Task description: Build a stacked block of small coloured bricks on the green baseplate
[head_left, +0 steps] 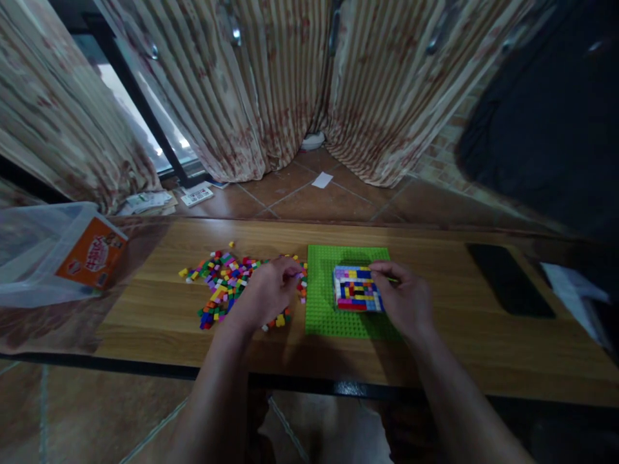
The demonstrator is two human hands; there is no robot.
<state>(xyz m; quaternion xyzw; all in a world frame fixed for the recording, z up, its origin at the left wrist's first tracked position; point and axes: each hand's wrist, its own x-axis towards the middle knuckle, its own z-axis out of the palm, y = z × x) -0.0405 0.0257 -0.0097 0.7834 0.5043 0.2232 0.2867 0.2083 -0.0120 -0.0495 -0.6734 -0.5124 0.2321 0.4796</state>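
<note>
There is only one view, from the person's head. It looks forward and down, close over the wooden table (pixel 435 335), with floor and curtains (pixel 271 84) on the far side.

Loose bricks (pixel 227 283) lie left of the baseplate (pixel 329 316), which carries the brick block (pixel 356 289); phone (pixel 509 278) far right.

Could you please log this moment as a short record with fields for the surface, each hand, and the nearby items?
surface: wooden table
left hand: resting on the pile of small coloured bricks; whether it grips one cannot be told
right hand: touching the right edge of the multicoloured brick block
block position: on the green baseplate
nearby: clear plastic bag with orange box at left; black phone at right
</note>
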